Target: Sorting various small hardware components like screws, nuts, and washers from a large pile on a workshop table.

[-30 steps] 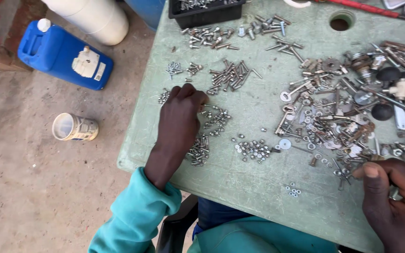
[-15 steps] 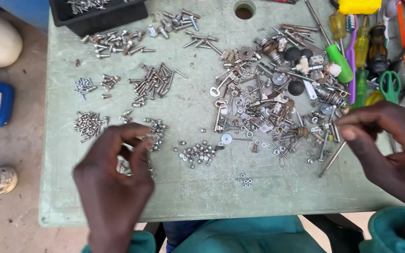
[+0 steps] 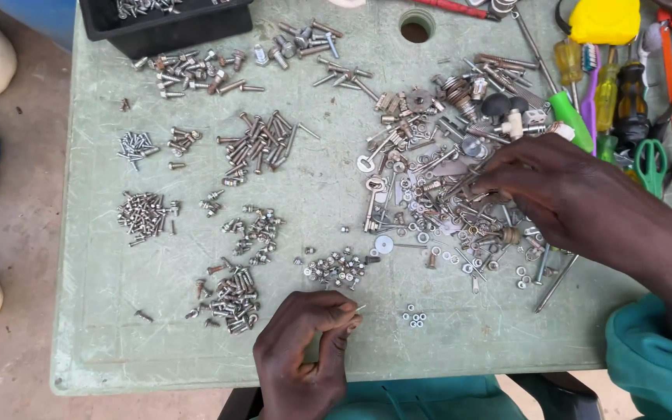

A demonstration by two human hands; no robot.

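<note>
The left hand [image 3: 302, 350] has its fingertips pressed together on a small screw [image 3: 358, 309], only the tip of which pokes out; the rest is hidden in the pinch. It hovers at the near edge of the pale green table [image 3: 103, 327], just below a little pile of nuts [image 3: 336, 268]. The right hand [image 3: 561, 194] reaches into the big mixed heap of keys, washers and bolts [image 3: 429, 194], fingers curled down; whether they grip anything cannot be told, since the hardware hides the tips. Its teal sleeve [image 3: 651, 350] is cut off at the frame. Sorted screw piles [image 3: 143, 216] lie to the left. Screwdrivers [image 3: 608, 93] lie along the far right, and a black tray [image 3: 173, 23] is cropped at the top.
</note>
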